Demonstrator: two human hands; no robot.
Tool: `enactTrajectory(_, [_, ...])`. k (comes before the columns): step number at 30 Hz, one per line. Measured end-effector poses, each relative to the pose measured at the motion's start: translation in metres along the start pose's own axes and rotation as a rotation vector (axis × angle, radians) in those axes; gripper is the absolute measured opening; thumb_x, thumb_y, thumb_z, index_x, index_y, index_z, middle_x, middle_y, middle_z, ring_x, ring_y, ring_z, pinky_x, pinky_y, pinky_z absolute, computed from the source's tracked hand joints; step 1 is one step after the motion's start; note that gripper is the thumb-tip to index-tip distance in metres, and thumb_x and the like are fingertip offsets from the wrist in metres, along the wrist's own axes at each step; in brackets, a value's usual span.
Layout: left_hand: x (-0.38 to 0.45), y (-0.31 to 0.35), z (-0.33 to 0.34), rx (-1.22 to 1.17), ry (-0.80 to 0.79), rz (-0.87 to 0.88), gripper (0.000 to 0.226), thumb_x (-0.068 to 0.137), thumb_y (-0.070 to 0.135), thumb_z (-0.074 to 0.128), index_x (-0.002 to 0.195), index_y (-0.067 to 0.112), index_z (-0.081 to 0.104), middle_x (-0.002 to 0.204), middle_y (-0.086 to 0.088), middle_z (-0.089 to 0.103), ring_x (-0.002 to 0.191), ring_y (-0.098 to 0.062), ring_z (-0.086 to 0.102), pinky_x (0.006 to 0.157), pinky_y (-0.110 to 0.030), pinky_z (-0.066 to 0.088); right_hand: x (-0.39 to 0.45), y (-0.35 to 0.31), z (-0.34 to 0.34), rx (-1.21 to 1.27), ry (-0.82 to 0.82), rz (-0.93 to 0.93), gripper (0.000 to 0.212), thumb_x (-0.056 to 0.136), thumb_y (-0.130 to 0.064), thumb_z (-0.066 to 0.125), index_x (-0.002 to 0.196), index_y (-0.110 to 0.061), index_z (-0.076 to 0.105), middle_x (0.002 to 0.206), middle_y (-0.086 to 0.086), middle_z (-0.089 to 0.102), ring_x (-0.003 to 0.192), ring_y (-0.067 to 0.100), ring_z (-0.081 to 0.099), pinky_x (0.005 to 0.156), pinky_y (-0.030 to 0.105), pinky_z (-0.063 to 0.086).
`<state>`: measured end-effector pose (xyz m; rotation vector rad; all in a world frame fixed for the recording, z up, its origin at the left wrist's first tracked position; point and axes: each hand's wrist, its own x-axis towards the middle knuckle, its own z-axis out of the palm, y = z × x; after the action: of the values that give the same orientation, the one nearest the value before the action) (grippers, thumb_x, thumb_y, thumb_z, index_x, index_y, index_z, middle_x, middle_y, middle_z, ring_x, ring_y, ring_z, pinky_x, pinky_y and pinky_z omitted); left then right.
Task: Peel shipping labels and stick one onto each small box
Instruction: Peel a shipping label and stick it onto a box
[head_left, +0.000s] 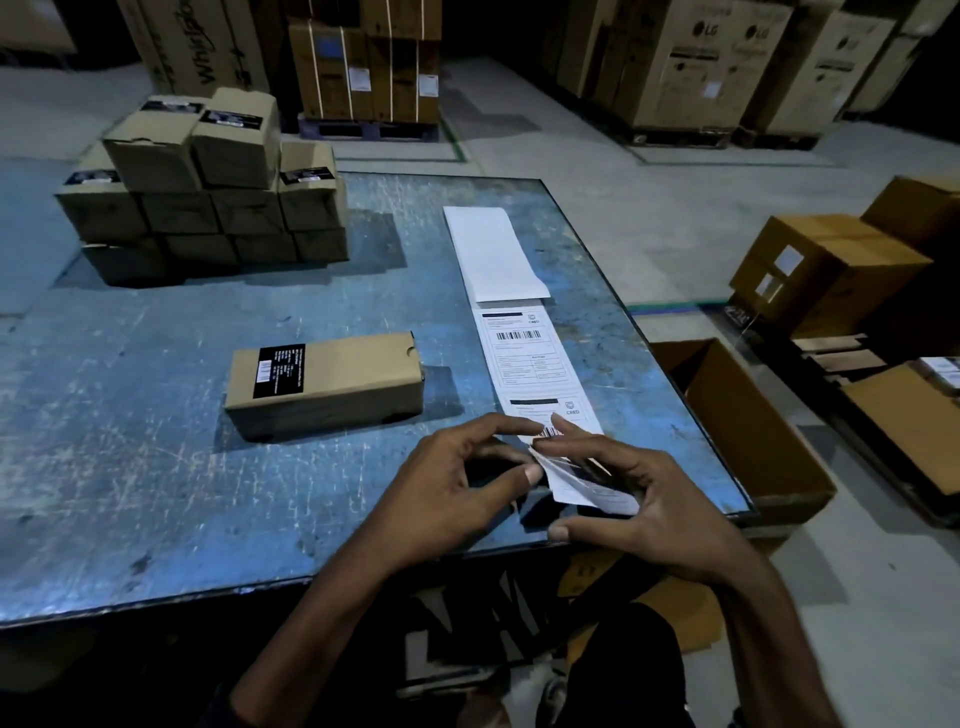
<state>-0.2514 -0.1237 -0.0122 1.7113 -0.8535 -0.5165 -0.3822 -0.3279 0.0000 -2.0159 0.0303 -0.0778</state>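
1. Two hands are on the near end of the label strip, at the table's right front edge. The left hand pinches a lifted corner between thumb and fingertips; the right hand pinches the curled end, thumb underneath.
2. If that were me, I'd peel low and slow, pinning the backing flat so the label doesn't crease or tear.
3. The strip is white and barcoded, its far part blank.
4. The box lies just left, plain brown with a black sticker; the stack waits at the far left corner.
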Motion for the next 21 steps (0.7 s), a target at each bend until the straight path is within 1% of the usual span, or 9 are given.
enactTrajectory(2, [-0.001,0.002,0.003,0.018,0.013,-0.008,0.034,0.092,0.038,0.078,0.125,0.041,0.068,0.101,0.013,0.081,0.102,-0.006,0.076,0.102,-0.049,0.056,0.000,0.000,0.000,0.026,0.025,-0.042,0.046,0.084,-0.016,0.089,0.128,-0.022,0.076,0.144,-0.012,0.067,0.150,0.004,0.045,0.121,0.040,0.044])
enactTrajectory(4, [-0.002,0.003,0.006,0.037,0.031,-0.012,0.036,0.089,0.048,0.078,0.124,0.044,0.068,0.096,0.016,0.081,0.099,-0.004,0.076,0.100,-0.049,0.056,-0.001,0.001,0.001,0.033,0.047,-0.068,0.030,0.087,-0.014,0.085,0.117,-0.016,0.079,0.135,-0.009,0.073,0.147,0.007,0.050,0.120,0.045,0.046])
enactTrajectory(5, [-0.003,0.003,0.008,0.038,0.034,-0.012,0.036,0.089,0.048,0.078,0.124,0.044,0.067,0.094,0.015,0.081,0.098,-0.005,0.076,0.099,-0.049,0.056,-0.002,0.002,0.002,0.035,0.058,-0.070,0.024,0.088,-0.013,0.084,0.112,-0.015,0.079,0.132,-0.007,0.075,0.146,0.008,0.051,0.118,0.048,0.048])
enactTrajectory(7, [-0.003,0.004,0.010,0.014,0.026,-0.012,0.037,0.090,0.042,0.080,0.124,0.043,0.067,0.093,0.013,0.081,0.097,-0.007,0.076,0.099,-0.051,0.056,-0.003,0.004,0.002,0.043,0.083,-0.058,0.015,0.090,-0.010,0.082,0.104,-0.012,0.079,0.128,-0.005,0.077,0.144,0.010,0.054,0.110,0.052,0.054])
enactTrajectory(9, [-0.004,0.005,0.011,-0.012,0.013,-0.010,0.038,0.092,0.032,0.081,0.126,0.042,0.066,0.091,0.010,0.082,0.095,-0.010,0.077,0.100,-0.052,0.056,-0.004,0.005,0.003,0.049,0.102,-0.053,0.007,0.090,-0.008,0.082,0.096,-0.010,0.079,0.125,-0.004,0.078,0.143,0.011,0.056,0.107,0.051,0.056])
enactTrajectory(11, [-0.005,0.007,0.012,-0.017,0.012,-0.010,0.041,0.092,0.027,0.081,0.127,0.041,0.066,0.090,0.009,0.082,0.094,-0.010,0.077,0.100,-0.050,0.056,-0.006,0.005,0.003,0.044,0.115,-0.062,0.004,0.089,-0.008,0.083,0.091,-0.010,0.080,0.122,-0.005,0.079,0.141,0.011,0.057,0.108,0.050,0.056])
enactTrajectory(16, [-0.005,0.008,0.014,-0.041,0.000,-0.027,0.049,0.092,0.018,0.080,0.130,0.041,0.061,0.091,0.008,0.081,0.092,-0.012,0.077,0.100,-0.046,0.056,-0.005,0.005,0.004,0.056,0.122,-0.057,0.004,0.087,-0.007,0.084,0.089,-0.011,0.083,0.118,-0.005,0.080,0.138,0.010,0.060,0.111,0.043,0.052])
enactTrajectory(19, [-0.004,0.006,0.014,-0.058,-0.004,-0.036,0.051,0.090,0.014,0.080,0.129,0.039,0.059,0.091,0.005,0.081,0.087,-0.018,0.077,0.095,-0.050,0.058,-0.005,0.003,0.003,0.085,0.125,-0.016,0.002,0.087,-0.006,0.083,0.088,-0.008,0.082,0.115,-0.004,0.081,0.135,0.010,0.062,0.099,0.042,0.060])
enactTrajectory(21, [-0.003,0.005,0.015,-0.055,-0.006,-0.041,0.052,0.087,0.016,0.080,0.128,0.040,0.058,0.090,0.004,0.081,0.085,-0.021,0.077,0.093,-0.053,0.058,-0.004,0.002,0.003,0.094,0.136,-0.002,0.004,0.088,-0.002,0.082,0.087,-0.006,0.080,0.112,-0.001,0.082,0.131,0.010,0.066,0.094,0.036,0.062])
